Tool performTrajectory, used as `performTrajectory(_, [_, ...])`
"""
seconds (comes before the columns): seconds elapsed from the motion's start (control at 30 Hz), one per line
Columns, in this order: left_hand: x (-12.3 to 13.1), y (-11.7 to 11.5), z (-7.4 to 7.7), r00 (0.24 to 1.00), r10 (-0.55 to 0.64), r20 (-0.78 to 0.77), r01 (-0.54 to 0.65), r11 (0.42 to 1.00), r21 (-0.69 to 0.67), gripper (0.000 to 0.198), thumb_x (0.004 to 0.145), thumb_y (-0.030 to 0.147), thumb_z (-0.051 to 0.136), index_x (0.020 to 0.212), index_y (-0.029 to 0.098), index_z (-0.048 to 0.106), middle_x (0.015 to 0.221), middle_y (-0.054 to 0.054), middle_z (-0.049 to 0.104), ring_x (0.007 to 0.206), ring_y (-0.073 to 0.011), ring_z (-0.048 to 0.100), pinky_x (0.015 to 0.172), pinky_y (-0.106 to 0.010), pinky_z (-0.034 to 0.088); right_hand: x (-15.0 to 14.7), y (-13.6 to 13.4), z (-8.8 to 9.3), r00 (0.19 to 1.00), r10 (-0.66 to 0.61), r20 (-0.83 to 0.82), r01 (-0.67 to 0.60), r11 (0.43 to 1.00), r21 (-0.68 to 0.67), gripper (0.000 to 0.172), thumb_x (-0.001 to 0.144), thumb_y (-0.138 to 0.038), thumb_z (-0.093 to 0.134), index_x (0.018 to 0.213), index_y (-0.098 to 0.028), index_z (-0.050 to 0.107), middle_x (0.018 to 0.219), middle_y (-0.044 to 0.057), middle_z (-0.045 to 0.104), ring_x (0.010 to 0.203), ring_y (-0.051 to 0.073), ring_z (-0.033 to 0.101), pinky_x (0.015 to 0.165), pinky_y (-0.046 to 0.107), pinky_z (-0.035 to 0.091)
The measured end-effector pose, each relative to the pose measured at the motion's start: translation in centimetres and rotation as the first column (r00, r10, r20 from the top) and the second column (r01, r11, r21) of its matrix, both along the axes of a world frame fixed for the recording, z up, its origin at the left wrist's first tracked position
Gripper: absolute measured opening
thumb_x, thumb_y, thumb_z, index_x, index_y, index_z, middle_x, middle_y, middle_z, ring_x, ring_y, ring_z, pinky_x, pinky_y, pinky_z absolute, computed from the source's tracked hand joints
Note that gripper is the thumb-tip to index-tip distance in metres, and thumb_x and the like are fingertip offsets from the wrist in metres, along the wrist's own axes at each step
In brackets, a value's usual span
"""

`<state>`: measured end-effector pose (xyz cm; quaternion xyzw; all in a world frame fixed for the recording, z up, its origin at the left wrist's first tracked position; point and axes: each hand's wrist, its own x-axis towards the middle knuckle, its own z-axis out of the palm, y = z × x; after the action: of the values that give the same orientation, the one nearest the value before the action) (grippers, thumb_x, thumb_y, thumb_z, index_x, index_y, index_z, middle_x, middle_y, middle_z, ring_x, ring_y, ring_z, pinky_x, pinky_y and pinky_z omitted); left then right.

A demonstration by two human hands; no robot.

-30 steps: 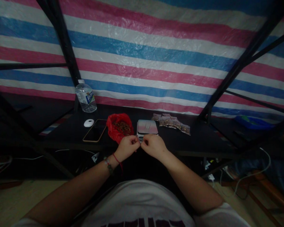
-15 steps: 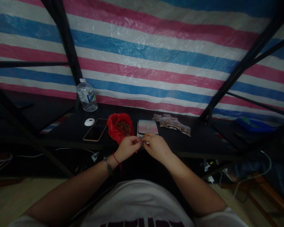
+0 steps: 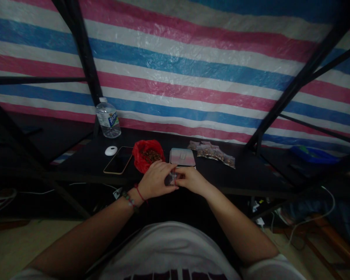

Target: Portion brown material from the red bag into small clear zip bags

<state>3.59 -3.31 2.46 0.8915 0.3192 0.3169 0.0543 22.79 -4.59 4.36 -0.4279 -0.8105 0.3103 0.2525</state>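
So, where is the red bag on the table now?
The red bag sits on the black table, just beyond the left hand, between the phone and the small scale.

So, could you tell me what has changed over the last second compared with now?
The left hand opened from a fist and spread its fingers over the small clear bag; the right hand pinches it from the other side. Both hands stayed at the table edge. The red bag, scale, phone and bottle have not moved.

Bottle (image 3: 108, 118) label print, perhaps unreadable.
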Motion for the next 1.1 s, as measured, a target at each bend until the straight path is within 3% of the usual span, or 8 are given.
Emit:
performTrajectory(0.23, [0.3, -0.2, 0.6, 0.998, -0.029, -0.054, 0.025, 0.998, -0.066, 0.051, 0.072, 0.041, 0.068, 0.117, 0.02, 0.057, 0.106, -0.01, 0.066, 0.098, -0.0273, 0.06, 0.087, -0.039, 0.044, -0.5, 0.5, -1.2, 1.0, 0.019, 0.001, -0.019, 1.0, 0.01, 0.018, 0.079, -0.009, 0.055, 0.069, -0.015, 0.069, 0.073, 0.0, 0.066, 0.069, 0.012, 0.059, 0.066, 0.021, 0.042])
performTrajectory(0.33, [0.4, -0.5, 0.9, 0.998, -0.045, -0.053, 0.04, 0.995, -0.092, 0.05, 0.07, 0.039, 0.069, 0.115, 0.02, 0.058, 0.104, -0.009, 0.065, 0.097, -0.0267, 0.06, 0.086, -0.038, 0.045, -0.7, 0.7, -1.7, 1.0, -0.019, -0.024, 0.019, 1.0, 0.008, 0.008, 0.073, -0.013, 0.066, 0.077, -0.016, 0.072, 0.079, 0.001, 0.069, 0.076, 0.014, 0.061, 0.068, 0.022, 0.044])
performTrajectory(0.5, [-0.4, 0.1, 0.9, 0.997, -0.077, -0.028, 0.073, 0.99, -0.123, 0.071, 0.063, 0.05, 0.075, 0.123, 0.018, 0.055, 0.117, -0.013, 0.062, 0.107, -0.0313, 0.057, 0.095, -0.046, 0.042, -0.1, 1.0, -1.4, 1.0, -0.009, -0.029, 0.009, 1.0, 0.01, 0.017, 0.069, -0.02, 0.074, 0.086, -0.016, 0.073, 0.084, 0.003, 0.071, 0.077, 0.017, 0.063, 0.071, 0.025, 0.046])
performTrajectory(0.6, [-1.3, 1.4, 0.6, 0.987, -0.057, 0.15, 0.084, 0.979, -0.187, 0.076, 0.062, 0.052, 0.075, 0.126, 0.017, 0.052, 0.128, -0.015, 0.055, 0.119, -0.0328, 0.05, 0.103, -0.049, 0.037, 0.8, 1.1, -0.5, 0.997, -0.013, -0.07, 0.017, 0.998, 0.058, 0.024, 0.076, -0.021, 0.067, 0.099, -0.018, 0.072, 0.091, 0.003, 0.071, 0.08, 0.017, 0.062, 0.075, 0.027, 0.046])
performTrajectory(0.67, [-1.7, 2.2, 0.5, 0.935, 0.025, 0.354, 0.108, 0.931, -0.349, 0.066, 0.071, 0.047, 0.069, 0.126, 0.016, 0.05, 0.126, -0.015, 0.056, 0.115, -0.0293, 0.054, 0.098, -0.046, 0.043, 1.4, 1.2, 0.1, 0.995, -0.03, -0.091, 0.04, 0.993, 0.11, 0.025, 0.081, -0.021, 0.06, 0.103, -0.019, 0.071, 0.087, 0.003, 0.071, 0.078, 0.016, 0.061, 0.074, 0.027, 0.046])
performTrajectory(0.77, [-1.8, 2.7, 0.2, 0.821, 0.119, 0.559, 0.295, 0.748, -0.594, 0.056, 0.077, 0.038, 0.065, 0.126, 0.016, 0.047, 0.103, -0.009, 0.065, 0.093, -0.0211, 0.064, 0.083, -0.038, 0.052, 2.0, 1.2, 0.6, 0.994, -0.055, -0.09, 0.074, 0.973, 0.22, 0.026, 0.085, -0.019, 0.053, 0.103, -0.019, 0.073, 0.077, 0.002, 0.067, 0.073, 0.015, 0.058, 0.071, 0.026, 0.045])
performTrajectory(0.83, [-1.5, 2.6, 0.2, 0.77, 0.154, 0.619, 0.381, 0.666, -0.641, 0.056, 0.075, 0.033, 0.067, 0.123, 0.016, 0.047, 0.088, -0.004, 0.067, 0.082, -0.0175, 0.066, 0.079, -0.035, 0.053, 2.1, 1.3, 0.6, 0.992, -0.069, -0.102, 0.095, 0.957, 0.273, 0.03, 0.085, -0.017, 0.051, 0.105, -0.021, 0.072, 0.078, 0.002, 0.066, 0.074, 0.015, 0.058, 0.071, 0.026, 0.044])
performTrajectory(1.1, [-1.5, 3.5, -0.1, 0.736, 0.245, 0.631, 0.307, 0.71, -0.634, 0.051, 0.071, 0.034, 0.069, 0.116, 0.015, 0.051, 0.068, 0.004, 0.06, 0.064, -0.0132, 0.063, 0.071, -0.031, 0.054, 2.4, 1.9, 0.0, 0.977, -0.131, -0.167, 0.175, 0.942, 0.285, 0.023, 0.085, -0.021, 0.053, 0.09, -0.02, 0.075, 0.082, 0.004, 0.066, 0.078, 0.017, 0.06, 0.074, 0.027, 0.045])
